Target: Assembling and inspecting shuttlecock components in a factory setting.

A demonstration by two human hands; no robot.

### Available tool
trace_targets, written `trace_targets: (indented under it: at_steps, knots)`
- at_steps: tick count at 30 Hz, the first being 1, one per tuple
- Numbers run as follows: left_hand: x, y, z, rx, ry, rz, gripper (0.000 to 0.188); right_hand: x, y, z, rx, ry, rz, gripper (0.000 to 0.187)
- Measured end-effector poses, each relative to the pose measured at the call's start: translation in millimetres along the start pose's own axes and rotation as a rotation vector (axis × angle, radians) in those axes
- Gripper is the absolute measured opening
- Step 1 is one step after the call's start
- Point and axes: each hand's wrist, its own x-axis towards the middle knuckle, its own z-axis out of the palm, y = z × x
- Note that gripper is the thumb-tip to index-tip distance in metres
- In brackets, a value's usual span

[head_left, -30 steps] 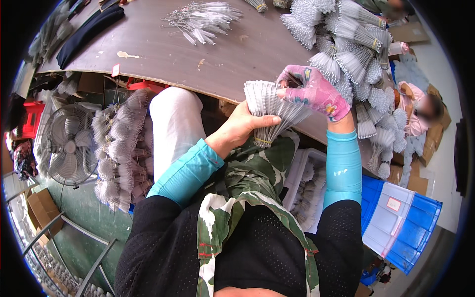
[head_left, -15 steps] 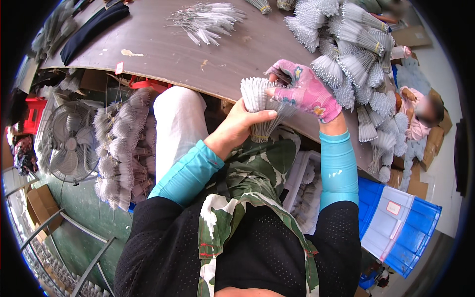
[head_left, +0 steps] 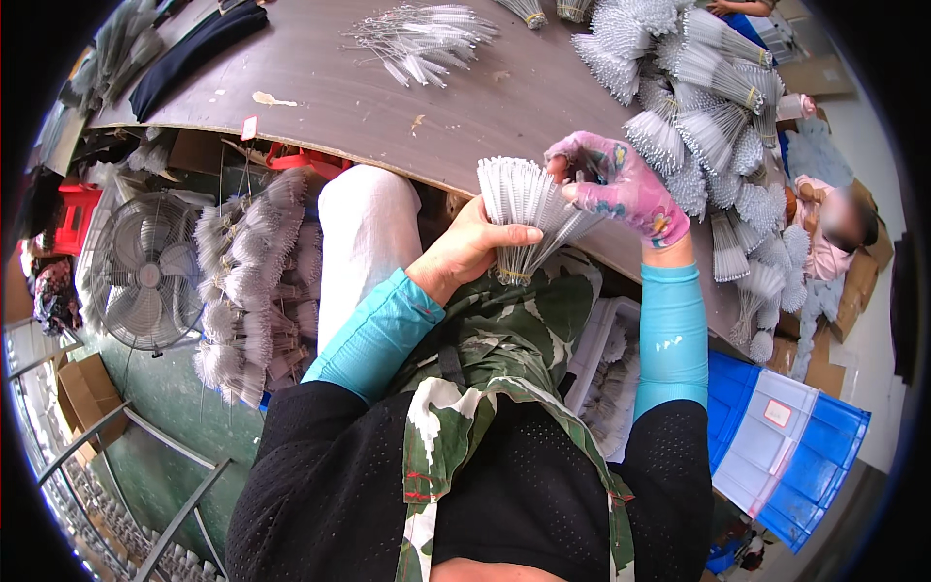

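My bare left hand (head_left: 470, 246) is closed around a bundle of thin wire brushes (head_left: 519, 199), thumb across the front. The white bristle ends fan out upward, and the wire stems draw together at a yellowish band underneath. Just right of the bundle's top is my right hand (head_left: 626, 189), in a pink flowered glove with bare fingertips. Its fingers are curved, with a gap between thumb and forefinger, and I make out nothing held there. Some brushes lean out to the right below this hand.
Loose brushes (head_left: 422, 44) lie on the brown table (head_left: 339, 97). Tied brush bundles (head_left: 713, 126) are piled at its right. A fan (head_left: 145, 274) and more bundles (head_left: 257, 272) stand at the left. Blue and clear bins (head_left: 786, 436) sit at right; a person (head_left: 829, 233) in pink is beyond.
My right hand has drawn slightly away from the bundle's top, toward the right, and its thumb has come off the bristles. My left hand keeps its hold. The whole view has shifted slightly.
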Motion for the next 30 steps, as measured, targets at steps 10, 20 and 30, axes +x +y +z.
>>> trace_targets:
  at_steps: [10,20,30]
  knots:
    - [3.4,-5.3,8.2,0.179,0.2,0.138,0.055,15.1,2.3,15.2,-0.531,0.199,-0.019,0.023]
    - [2.2,-3.1,-1.0,0.102,0.118,0.095,0.048,1.1,22.6,-12.4,-0.02,0.025,-0.045,0.019]
    - [2.4,-3.1,2.7,0.097,0.151,0.08,0.046,6.1,22.8,1.7,-0.248,0.176,0.043,0.022]
